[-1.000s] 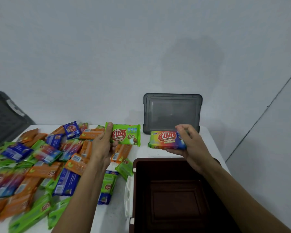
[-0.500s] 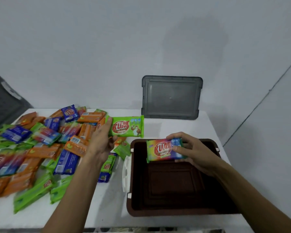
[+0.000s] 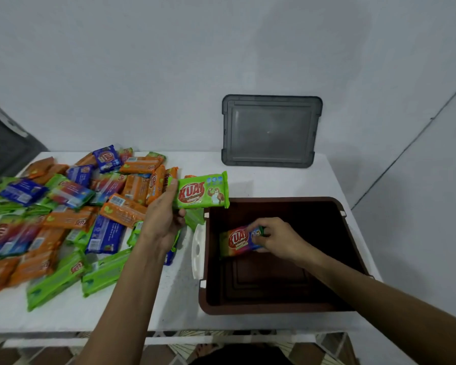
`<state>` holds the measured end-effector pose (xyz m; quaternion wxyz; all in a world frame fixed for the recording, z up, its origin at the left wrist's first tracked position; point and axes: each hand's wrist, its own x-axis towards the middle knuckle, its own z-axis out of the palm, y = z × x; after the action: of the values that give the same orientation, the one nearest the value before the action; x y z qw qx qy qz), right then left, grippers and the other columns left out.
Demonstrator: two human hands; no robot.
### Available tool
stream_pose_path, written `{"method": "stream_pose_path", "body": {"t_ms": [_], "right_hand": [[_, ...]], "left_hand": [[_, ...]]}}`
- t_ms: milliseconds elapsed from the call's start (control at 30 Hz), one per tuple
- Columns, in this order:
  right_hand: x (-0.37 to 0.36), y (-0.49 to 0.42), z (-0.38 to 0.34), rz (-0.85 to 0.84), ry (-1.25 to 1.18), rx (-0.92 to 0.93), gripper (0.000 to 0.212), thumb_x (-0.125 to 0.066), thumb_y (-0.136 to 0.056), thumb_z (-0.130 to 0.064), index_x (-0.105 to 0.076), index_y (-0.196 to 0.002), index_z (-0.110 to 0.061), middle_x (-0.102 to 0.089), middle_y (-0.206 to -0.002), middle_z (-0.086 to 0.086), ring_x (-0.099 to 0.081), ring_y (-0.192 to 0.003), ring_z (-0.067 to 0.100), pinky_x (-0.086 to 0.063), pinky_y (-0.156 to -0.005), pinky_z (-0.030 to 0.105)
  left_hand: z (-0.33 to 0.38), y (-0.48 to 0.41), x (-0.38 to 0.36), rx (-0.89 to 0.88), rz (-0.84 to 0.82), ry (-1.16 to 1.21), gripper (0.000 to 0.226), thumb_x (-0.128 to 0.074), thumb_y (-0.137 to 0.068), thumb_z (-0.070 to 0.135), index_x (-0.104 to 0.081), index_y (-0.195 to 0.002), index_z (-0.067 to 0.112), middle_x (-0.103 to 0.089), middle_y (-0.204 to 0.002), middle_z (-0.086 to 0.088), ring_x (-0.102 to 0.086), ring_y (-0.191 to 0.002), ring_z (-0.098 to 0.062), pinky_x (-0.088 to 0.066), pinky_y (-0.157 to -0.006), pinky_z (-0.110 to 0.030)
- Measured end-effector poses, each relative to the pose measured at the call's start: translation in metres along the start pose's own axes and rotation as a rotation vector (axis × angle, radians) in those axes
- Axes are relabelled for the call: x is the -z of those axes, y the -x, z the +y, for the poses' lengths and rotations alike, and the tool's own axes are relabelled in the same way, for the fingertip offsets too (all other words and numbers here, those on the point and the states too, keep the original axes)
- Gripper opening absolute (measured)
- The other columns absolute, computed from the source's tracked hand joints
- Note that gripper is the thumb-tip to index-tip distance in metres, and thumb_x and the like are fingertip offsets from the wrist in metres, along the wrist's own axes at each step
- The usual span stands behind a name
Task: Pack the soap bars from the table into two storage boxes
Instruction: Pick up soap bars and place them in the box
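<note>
White table point(image 3: 169, 306) against pale wall. Left hand point(image 3: 163, 219) grips green soap packet point(image 3: 202, 191) above the table; right hand point(image 3: 277, 238) pinches rainbow soap packet point(image 3: 234, 239) inside brown plastic box point(image 3: 269, 309). Grey lid point(image 3: 270, 131) leans on wall.

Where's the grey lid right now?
Head view, far right of the table: the grey lid leans against the wall, behind the brown box.
</note>
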<state>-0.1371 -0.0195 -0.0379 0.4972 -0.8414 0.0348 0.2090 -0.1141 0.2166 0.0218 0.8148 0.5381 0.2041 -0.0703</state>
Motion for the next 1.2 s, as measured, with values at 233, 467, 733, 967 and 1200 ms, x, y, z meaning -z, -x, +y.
{"method": "stream_pose_path", "body": {"t_ms": [233,467,733,967,1200], "right_hand": [[-0.007,-0.002,0.009,0.070,0.499,0.110,0.024,-0.061,-0.093,-0.012,-0.063,-0.116,-0.020,-0.062,-0.121,0.011,-0.062,-0.105,0.023,-0.051,-0.073,0.024],[0.006,0.000,0.001,-0.011,0.522,0.085,0.033,-0.053,-0.098,-0.013,-0.061,-0.129,-0.014,-0.060,-0.130,0.010,-0.060,-0.115,0.021,-0.051,-0.087,0.025],[0.031,0.023,-0.041,0.126,-0.122,0.216,0.024,-0.050,-0.100,-0.018,-0.061,-0.120,-0.025,-0.072,-0.094,0.002,-0.072,-0.087,0.014,-0.059,-0.085,0.037],[0.022,0.042,-0.061,0.083,-0.609,0.274,0.046,-0.062,-0.093,-0.008,-0.052,-0.134,-0.027,-0.072,-0.106,0.014,-0.072,-0.092,0.030,-0.059,-0.080,0.041],[0.033,0.054,-0.045,0.044,-0.630,0.262,0.035,-0.058,-0.093,-0.003,-0.062,-0.125,-0.018,-0.068,-0.117,0.012,-0.069,-0.104,0.029,-0.058,-0.082,0.043]], "left_hand": [[-0.004,-0.002,0.001,0.004,0.001,-0.069,0.026,-0.060,-0.090,0.045,-0.065,-0.091,0.019,-0.064,-0.073,0.005,-0.046,-0.045,-0.003,-0.037,-0.040,-0.013],[-0.002,-0.003,-0.003,-0.023,-0.060,-0.134,0.026,-0.063,-0.088,0.042,-0.068,-0.094,0.017,-0.067,-0.077,0.002,-0.048,-0.049,-0.007,-0.039,-0.041,-0.013],[0.000,0.005,-0.013,-0.119,-0.117,-0.238,0.022,-0.057,-0.093,0.038,-0.064,-0.099,0.018,-0.069,-0.077,0.000,-0.053,-0.046,-0.008,-0.039,-0.045,-0.018],[-0.001,0.027,-0.036,-0.170,-0.284,-0.300,0.029,-0.051,-0.097,0.029,-0.053,-0.115,0.006,-0.073,-0.088,-0.007,-0.065,-0.051,-0.015,-0.045,-0.043,-0.018],[-0.007,0.031,-0.030,-0.339,-0.328,-0.649,0.023,-0.054,-0.097,0.032,-0.053,-0.116,0.020,-0.073,-0.097,-0.005,-0.068,-0.058,-0.026,-0.049,-0.049,-0.026]]}}
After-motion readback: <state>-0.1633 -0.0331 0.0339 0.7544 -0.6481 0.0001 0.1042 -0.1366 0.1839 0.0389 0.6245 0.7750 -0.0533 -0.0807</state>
